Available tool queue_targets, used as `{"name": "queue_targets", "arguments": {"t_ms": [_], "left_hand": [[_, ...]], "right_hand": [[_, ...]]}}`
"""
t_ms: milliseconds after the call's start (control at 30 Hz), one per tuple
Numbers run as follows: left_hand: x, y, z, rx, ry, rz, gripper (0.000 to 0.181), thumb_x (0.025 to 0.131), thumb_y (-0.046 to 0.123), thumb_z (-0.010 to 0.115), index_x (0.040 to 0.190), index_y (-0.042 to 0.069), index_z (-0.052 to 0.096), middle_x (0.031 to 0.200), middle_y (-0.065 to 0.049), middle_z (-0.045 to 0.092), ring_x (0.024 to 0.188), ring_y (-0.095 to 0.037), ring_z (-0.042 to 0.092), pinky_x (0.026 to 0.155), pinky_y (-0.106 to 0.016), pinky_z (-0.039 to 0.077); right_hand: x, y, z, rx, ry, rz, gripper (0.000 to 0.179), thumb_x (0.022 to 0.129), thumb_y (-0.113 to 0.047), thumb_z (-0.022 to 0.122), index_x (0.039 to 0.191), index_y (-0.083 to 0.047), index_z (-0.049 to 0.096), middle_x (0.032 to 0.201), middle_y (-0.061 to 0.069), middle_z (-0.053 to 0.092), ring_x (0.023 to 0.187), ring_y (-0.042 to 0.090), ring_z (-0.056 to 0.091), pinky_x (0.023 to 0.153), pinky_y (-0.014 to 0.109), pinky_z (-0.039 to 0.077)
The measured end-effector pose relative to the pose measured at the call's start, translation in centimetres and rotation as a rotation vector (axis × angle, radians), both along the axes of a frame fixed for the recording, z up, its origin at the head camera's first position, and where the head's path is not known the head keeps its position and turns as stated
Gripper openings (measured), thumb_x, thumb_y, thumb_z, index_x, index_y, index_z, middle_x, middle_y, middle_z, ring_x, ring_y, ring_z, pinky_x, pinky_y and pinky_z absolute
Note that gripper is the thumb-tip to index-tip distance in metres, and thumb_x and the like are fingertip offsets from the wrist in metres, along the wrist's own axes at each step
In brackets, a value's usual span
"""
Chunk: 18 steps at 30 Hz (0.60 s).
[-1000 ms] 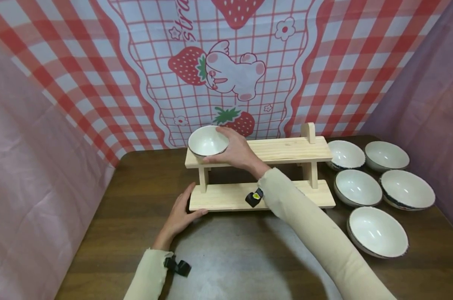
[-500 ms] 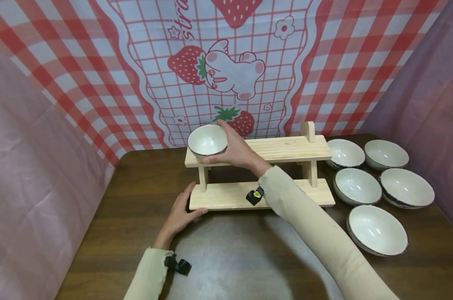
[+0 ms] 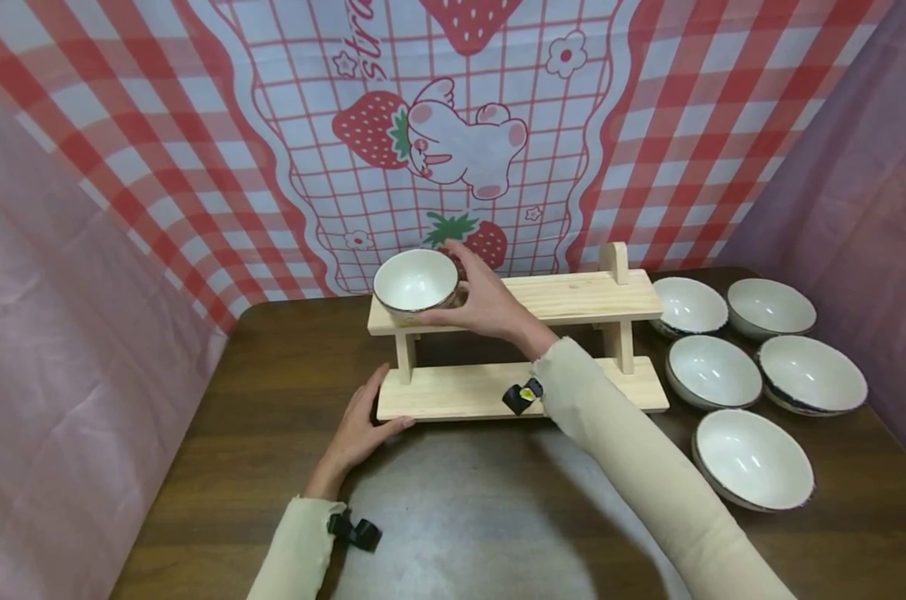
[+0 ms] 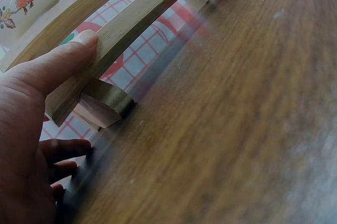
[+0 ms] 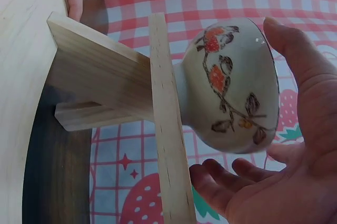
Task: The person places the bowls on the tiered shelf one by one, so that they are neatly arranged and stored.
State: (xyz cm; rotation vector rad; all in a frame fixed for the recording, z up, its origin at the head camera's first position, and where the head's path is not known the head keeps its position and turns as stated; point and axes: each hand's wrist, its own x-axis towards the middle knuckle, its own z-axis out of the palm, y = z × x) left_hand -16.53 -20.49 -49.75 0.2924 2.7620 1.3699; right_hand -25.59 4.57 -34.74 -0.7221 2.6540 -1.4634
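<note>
A white bowl point(image 3: 415, 282) stands upright at the left end of the upper board of a two-tier wooden shelf point(image 3: 573, 296). In the right wrist view, the bowl point(image 5: 234, 92) shows a painted branch with red fruit and a dark rim. My right hand point(image 3: 493, 307) is spread around the bowl's right side, thumb and fingers apart, with a gap between palm and bowl. My left hand point(image 3: 358, 429) grips the left end of the lower board, thumb on its front edge. In the left wrist view, the index finger is partly hidden behind the board point(image 4: 131, 29).
Several similar bowls stand at the table's right side, the nearest bowl point(image 3: 753, 460) toward the front. A rounded wooden upright point(image 3: 613, 262) rises at the upper board's right end. Behind the brown table point(image 3: 272, 467) hangs a red checked strawberry cloth point(image 3: 453, 150).
My right hand has loosened from the bowl and drawn slightly to the right, leaving a gap beside it. The bowl keeps its place on the upper board. My left hand has stayed put.
</note>
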Motion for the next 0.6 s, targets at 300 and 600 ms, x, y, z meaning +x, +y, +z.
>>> {"name": "queue_targets", "arguments": {"t_ms": [300,600], "left_hand": [[-0.1,0.0,-0.2,-0.002,-0.003,0.001,0.098,0.083,0.037,0.080,0.160,0.013,0.026,0.163,-0.016,0.032,0.147,-0.042,0.033,0.118,-0.064,0.027],[-0.1,-0.1,-0.5,0.002,0.017,0.008,0.098,0.082,0.036,0.081,0.159,0.013,0.027,0.161,-0.017,0.036,0.145,-0.042,0.036,0.118,-0.063,0.028]], "right_hand": [[0.5,1.9,-0.1,-0.057,-0.063,-0.021,0.108,0.077,-0.033,0.087,0.160,-0.015,0.020,0.165,0.012,0.028,0.146,0.035,0.040,0.114,0.054,0.041],[1.2,3.6,-0.5,-0.129,-0.091,-0.018,0.102,0.080,-0.026,0.084,0.160,-0.016,0.021,0.161,0.013,0.034,0.147,0.035,0.039,0.116,0.053,0.039]]}}
